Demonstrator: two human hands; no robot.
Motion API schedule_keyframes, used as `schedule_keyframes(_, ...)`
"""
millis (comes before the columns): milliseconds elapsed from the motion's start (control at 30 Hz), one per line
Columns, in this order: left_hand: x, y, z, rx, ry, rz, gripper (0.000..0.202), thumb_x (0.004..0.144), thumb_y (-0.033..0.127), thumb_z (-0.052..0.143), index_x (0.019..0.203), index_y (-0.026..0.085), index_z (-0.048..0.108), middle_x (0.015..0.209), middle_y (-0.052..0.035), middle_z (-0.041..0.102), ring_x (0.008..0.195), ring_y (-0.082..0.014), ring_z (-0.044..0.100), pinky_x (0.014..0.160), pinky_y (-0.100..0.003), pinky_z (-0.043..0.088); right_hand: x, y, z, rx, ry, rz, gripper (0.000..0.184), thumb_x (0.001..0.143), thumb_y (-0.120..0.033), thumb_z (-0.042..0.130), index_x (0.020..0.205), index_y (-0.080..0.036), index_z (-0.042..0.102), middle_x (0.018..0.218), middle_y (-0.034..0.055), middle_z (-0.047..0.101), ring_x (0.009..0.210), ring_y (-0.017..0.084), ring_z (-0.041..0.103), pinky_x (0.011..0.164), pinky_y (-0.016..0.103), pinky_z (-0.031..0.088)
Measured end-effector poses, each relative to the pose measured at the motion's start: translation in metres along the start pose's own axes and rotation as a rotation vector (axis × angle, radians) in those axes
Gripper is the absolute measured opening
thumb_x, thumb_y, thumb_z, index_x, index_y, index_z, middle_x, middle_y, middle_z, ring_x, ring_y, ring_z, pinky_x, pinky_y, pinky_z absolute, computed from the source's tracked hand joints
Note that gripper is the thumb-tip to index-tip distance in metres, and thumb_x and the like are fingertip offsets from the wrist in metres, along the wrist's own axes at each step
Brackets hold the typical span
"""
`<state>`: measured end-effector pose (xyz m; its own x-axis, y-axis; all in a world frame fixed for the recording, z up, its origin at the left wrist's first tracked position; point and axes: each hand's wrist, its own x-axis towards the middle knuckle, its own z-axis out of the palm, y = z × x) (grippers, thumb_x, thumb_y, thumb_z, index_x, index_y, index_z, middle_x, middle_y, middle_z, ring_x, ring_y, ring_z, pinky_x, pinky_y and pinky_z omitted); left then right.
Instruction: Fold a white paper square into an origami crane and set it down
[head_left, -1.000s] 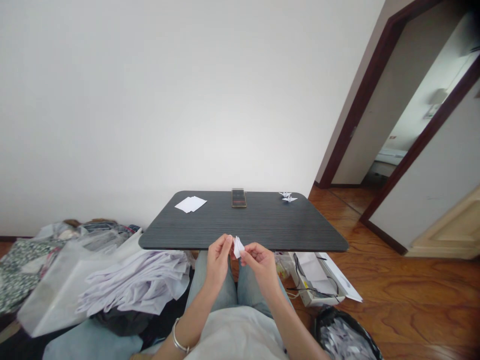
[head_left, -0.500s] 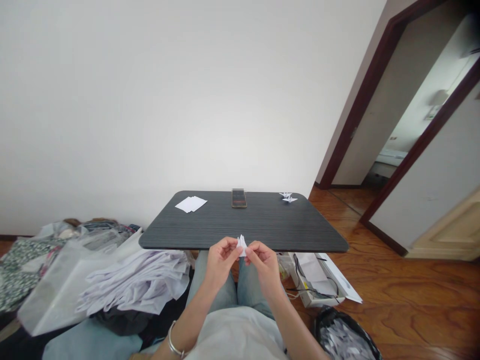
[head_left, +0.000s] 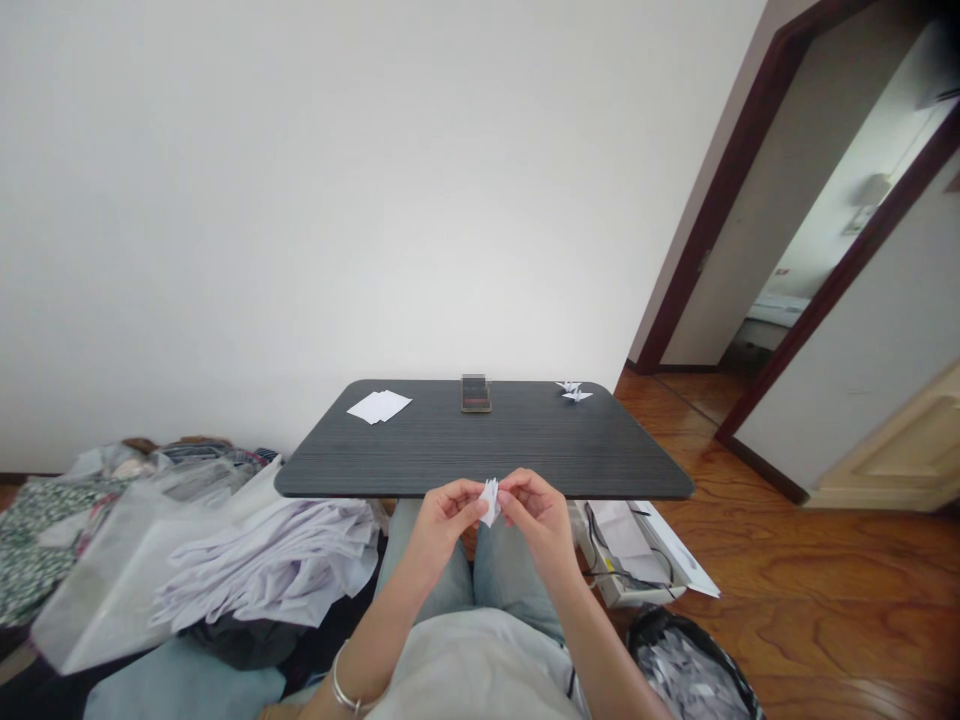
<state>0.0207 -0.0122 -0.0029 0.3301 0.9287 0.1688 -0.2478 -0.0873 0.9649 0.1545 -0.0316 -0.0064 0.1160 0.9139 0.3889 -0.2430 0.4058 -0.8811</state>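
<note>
My left hand (head_left: 444, 522) and my right hand (head_left: 535, 510) meet just in front of the near edge of a dark table (head_left: 525, 450), above my lap. Both pinch a small folded piece of white paper (head_left: 490, 498) between fingertips; the left holds its left side, the right its right side. A silver bangle circles my left wrist. On the table's far side lie a few white paper sheets (head_left: 379, 405), a dark phone (head_left: 475, 393) and two small folded paper cranes (head_left: 574, 391).
To my left a heap of white paper and clothes (head_left: 247, 560) fills the floor. Right of my knees sit an open white box with cables (head_left: 637, 560) and a dark bin of paper scraps (head_left: 694, 675). An open doorway (head_left: 810, 260) stands at the right.
My hands have drawn closer together and shifted slightly right, turning the folded paper. The view has drifted a little; nothing on the table has moved.
</note>
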Motion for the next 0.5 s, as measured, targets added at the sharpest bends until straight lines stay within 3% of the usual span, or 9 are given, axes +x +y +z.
schedule_keyframes(300,0.0,-0.003,-0.003,-0.048,-0.045,-0.04,0.023,0.07,0.03,0.068,0.087,0.015,0.073,0.069,-0.0046,0.066,0.06,-0.0118,0.049,0.055,-0.021,0.037,-0.001,-0.01,-0.003,-0.175,-0.052,-0.071,0.006,0.077,-0.025,0.063,0.078,-0.019,0.063,0.071,0.0012,0.053,0.062,0.013,0.05,0.054,0.023,0.04)
schedule_keyframes(500,0.001,-0.004,-0.002,-0.065,-0.06,-0.065,0.024,0.068,0.03,0.069,0.087,0.015,0.073,0.068,-0.0049,0.065,0.058,-0.0112,0.048,0.054,-0.021,0.036,0.002,-0.012,-0.005,-0.166,-0.1,-0.025,0.008,0.075,-0.026,0.065,0.077,-0.019,0.061,0.069,0.0001,0.052,0.061,0.013,0.049,0.055,0.024,0.04)
